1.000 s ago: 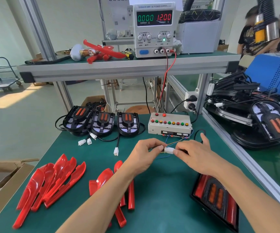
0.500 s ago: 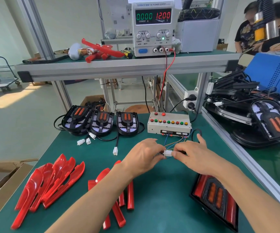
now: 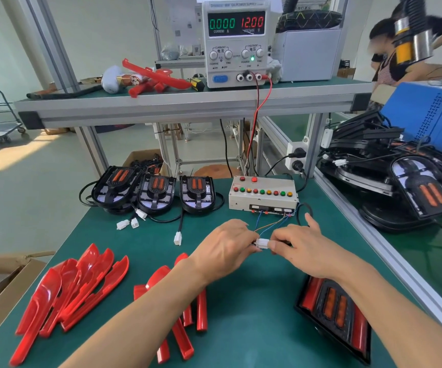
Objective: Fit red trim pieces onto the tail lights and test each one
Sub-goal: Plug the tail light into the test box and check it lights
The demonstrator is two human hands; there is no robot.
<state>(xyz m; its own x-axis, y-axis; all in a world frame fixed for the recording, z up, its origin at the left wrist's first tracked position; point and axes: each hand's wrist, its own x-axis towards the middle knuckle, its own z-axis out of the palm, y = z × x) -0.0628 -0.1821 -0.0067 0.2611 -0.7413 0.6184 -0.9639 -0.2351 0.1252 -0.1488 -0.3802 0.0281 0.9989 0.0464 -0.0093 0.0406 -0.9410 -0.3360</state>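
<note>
Frame centre: left hand (image 3: pixel 225 245) and right hand (image 3: pixel 298 247) both pinch white connector (image 3: pixel 262 243); trimmed tail light (image 3: pixel 334 317) lower right.

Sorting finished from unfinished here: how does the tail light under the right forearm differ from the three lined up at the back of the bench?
The near tail light has red trim along both sides; the three back tail lights show none. The near one lies flat by the bench's front edge; the back three stand in a row. The back three's white connectors lie loose on the mat. All share twin orange lenses in black housings.
</note>
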